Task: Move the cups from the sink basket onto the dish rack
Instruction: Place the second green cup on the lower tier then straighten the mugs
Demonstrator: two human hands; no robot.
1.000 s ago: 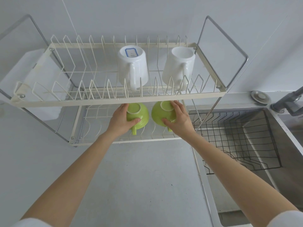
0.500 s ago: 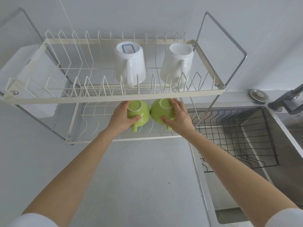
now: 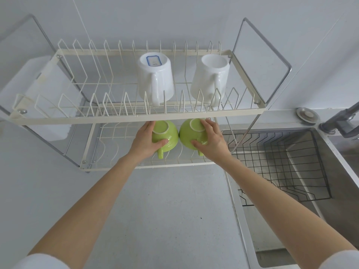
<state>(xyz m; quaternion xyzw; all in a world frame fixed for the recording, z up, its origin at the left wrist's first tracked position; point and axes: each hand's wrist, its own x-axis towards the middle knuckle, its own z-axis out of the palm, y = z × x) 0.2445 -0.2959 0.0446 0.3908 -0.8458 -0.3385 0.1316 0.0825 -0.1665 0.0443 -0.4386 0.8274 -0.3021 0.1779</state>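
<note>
Head view. Two green cups, inverted to drain, on dish rack (image 3: 147,119) lower tier: left cup (image 3: 167,133) clasped by left hand (image 3: 144,141); right cup (image 3: 191,133) clasped by right hand (image 3: 210,141). Sink basket (image 3: 281,164) holds none.
</note>
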